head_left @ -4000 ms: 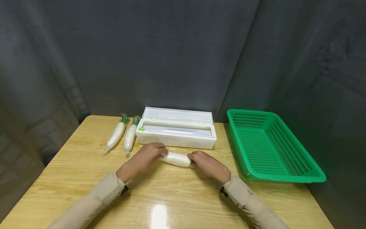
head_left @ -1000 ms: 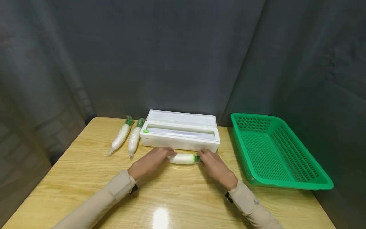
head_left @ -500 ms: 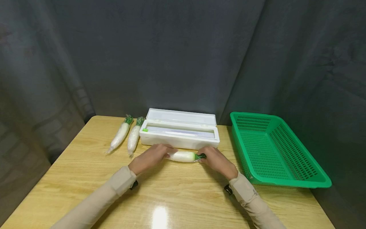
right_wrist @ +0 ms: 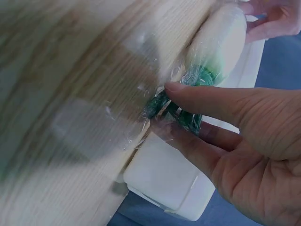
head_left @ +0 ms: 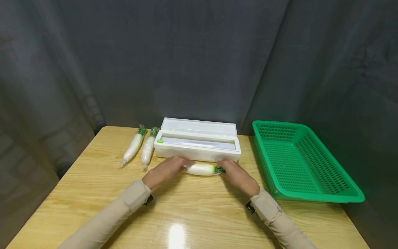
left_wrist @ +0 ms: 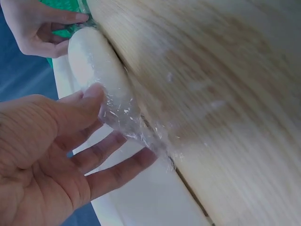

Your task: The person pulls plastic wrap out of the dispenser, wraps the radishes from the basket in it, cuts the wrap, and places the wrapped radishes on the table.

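A white radish point(head_left: 200, 169) in clear plastic wrap lies crosswise in front of a white cling film dispenser point(head_left: 196, 152). At its tapered end my left hand point(head_left: 170, 169) holds it, the thumb on top and the other fingers behind, as the left wrist view shows. Loose crinkled film point(left_wrist: 136, 127) trails past those fingers. My right hand point(head_left: 237, 175) pinches the green leaf stub point(right_wrist: 188, 120) through the wrap between thumb and fingers. In the right wrist view a thin flap of film point(right_wrist: 89, 127) spreads from there over the wood.
Two wrapped radishes, a left one point(head_left: 133, 147) and a right one point(head_left: 148, 150), lie left of the dispenser. Its lid point(head_left: 199, 127) stands raised at the back. A green plastic basket point(head_left: 314, 197) occupies the table's right side. A dark curtain point(head_left: 186, 62) hangs behind.
Four seconds ago the radish lay slanted with its leaf end mostly covered by the right hand; now it lies straighter, green end showing. Over the last second both hands have shifted only slightly.
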`<state>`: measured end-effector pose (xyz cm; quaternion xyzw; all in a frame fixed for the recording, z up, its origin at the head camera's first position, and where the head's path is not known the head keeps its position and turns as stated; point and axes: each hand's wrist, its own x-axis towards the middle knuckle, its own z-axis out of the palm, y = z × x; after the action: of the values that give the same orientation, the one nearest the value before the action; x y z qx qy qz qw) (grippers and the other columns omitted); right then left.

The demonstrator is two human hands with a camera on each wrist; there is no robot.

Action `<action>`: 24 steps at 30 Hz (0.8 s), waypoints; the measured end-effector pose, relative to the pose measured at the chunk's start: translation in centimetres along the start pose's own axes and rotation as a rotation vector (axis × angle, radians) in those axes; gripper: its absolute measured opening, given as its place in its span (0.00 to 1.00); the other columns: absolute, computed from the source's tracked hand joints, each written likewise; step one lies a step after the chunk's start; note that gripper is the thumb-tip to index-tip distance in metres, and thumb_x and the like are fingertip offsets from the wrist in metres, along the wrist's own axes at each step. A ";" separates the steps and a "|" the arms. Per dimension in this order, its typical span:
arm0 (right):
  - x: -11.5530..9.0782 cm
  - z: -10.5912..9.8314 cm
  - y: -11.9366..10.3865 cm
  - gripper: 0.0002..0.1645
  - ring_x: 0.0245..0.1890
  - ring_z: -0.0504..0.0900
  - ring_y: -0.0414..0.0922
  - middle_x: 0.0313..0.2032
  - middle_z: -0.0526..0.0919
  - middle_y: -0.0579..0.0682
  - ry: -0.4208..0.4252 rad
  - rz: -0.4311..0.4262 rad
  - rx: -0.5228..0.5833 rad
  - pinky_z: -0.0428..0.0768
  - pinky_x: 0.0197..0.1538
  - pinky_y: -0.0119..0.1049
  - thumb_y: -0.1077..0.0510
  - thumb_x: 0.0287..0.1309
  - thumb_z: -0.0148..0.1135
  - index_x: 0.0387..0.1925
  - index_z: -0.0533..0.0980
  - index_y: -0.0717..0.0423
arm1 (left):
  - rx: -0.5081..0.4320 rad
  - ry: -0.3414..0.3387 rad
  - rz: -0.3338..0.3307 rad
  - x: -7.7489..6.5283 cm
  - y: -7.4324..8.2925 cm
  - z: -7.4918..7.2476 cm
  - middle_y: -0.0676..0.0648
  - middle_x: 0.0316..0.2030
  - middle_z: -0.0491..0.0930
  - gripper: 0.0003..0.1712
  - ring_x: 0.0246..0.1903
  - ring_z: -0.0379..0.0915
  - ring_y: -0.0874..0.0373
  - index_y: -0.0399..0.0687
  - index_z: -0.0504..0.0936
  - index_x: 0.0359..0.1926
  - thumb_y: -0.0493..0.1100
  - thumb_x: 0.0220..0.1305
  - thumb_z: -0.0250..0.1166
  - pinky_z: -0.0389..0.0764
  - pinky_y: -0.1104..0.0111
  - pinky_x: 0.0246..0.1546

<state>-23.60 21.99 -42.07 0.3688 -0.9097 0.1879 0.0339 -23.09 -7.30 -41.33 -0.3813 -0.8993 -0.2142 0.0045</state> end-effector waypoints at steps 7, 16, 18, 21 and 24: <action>-0.1 0.2 0.0 0.15 0.34 0.79 0.42 0.31 0.84 0.49 0.009 -0.007 -0.008 0.76 0.37 0.32 0.77 0.50 0.76 0.29 0.81 0.57 | -0.029 -0.024 -0.004 -0.1 -0.9 -0.5 0.41 0.58 0.85 0.24 0.57 0.83 0.48 0.41 0.81 0.65 0.31 0.69 0.68 0.84 0.59 0.56; -0.2 -0.2 -0.7 0.10 0.35 0.83 0.46 0.34 0.86 0.53 0.001 0.011 -0.072 0.79 0.36 0.36 0.70 0.52 0.79 0.35 0.85 0.60 | -0.190 -0.071 0.058 -0.3 -2.1 -0.1 0.41 0.57 0.85 0.29 0.38 0.80 0.63 0.41 0.77 0.70 0.28 0.69 0.67 0.81 0.72 0.44; -0.2 -0.2 -0.8 0.12 0.36 0.83 0.47 0.36 0.86 0.53 0.024 -0.013 -0.125 0.81 0.37 0.38 0.67 0.51 0.80 0.37 0.86 0.60 | -0.196 -0.070 0.068 -0.3 -2.3 0.0 0.41 0.57 0.86 0.28 0.38 0.80 0.64 0.41 0.77 0.70 0.28 0.71 0.65 0.81 0.73 0.44; -0.1 0.2 -1.0 0.15 0.38 0.83 0.49 0.38 0.85 0.54 0.061 -0.060 -0.221 0.83 0.40 0.42 0.65 0.51 0.81 0.40 0.85 0.61 | -0.189 -0.075 0.061 -0.5 -2.4 0.0 0.41 0.54 0.87 0.29 0.38 0.84 0.65 0.43 0.77 0.70 0.28 0.71 0.65 0.82 0.74 0.43; 0.0 0.8 -1.0 0.14 0.37 0.84 0.50 0.36 0.85 0.54 0.083 -0.086 -0.280 0.83 0.40 0.42 0.66 0.51 0.81 0.38 0.83 0.61 | -0.165 -0.063 0.063 -0.6 -2.3 0.0 0.42 0.54 0.87 0.29 0.39 0.83 0.64 0.44 0.78 0.70 0.28 0.70 0.66 0.83 0.72 0.43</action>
<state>-22.87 21.03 -42.53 0.3912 -0.9081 0.0726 0.1306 -24.24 -9.19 -42.29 -0.4151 -0.8658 -0.2752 -0.0483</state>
